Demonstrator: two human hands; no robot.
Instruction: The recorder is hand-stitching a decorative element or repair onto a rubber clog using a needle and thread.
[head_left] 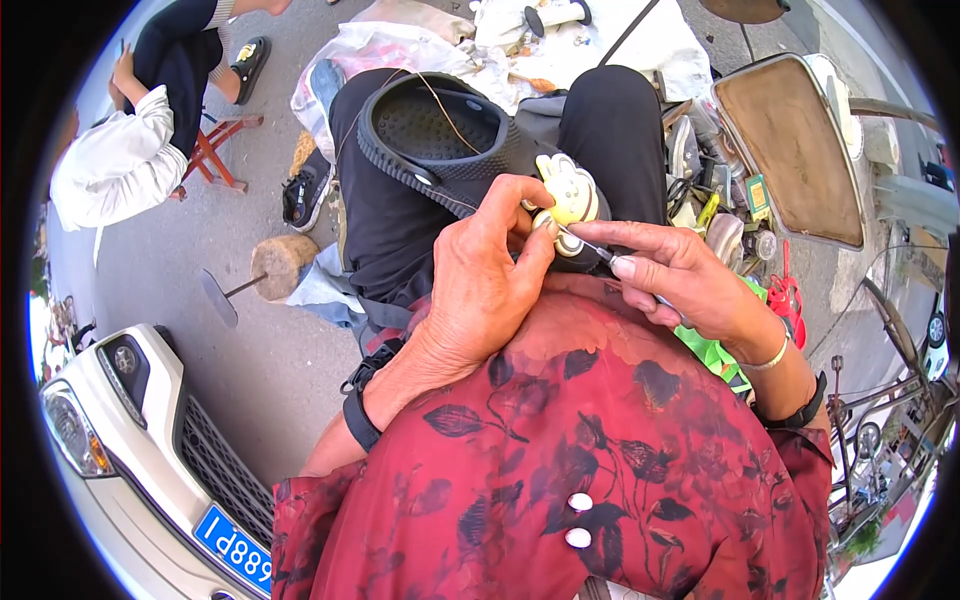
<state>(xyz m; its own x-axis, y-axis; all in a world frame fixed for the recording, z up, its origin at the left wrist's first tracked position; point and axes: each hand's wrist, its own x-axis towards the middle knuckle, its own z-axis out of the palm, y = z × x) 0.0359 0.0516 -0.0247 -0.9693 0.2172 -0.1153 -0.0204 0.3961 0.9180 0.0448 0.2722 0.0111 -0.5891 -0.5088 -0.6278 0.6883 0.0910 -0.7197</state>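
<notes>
Across my lap lies a dark clog, its opening toward the upper left. A pale yellow cartoon-figure charm sits on its toe. The thumb and fingers of my left hand pinch the charm's near left edge. My right hand grips a slim awl-like tool, its thin metal shaft pointing at the charm's lower edge, with the index finger stretched along it. Where the tip meets the charm is too small to make out. A thin brown thread loops over the clog's opening.
A brown padded seat and a jumble of tools and shoes stand at right. White sheeting lies ahead. At left are a wooden block with a metal piece, a dark shoe, a seated person and a parked white car.
</notes>
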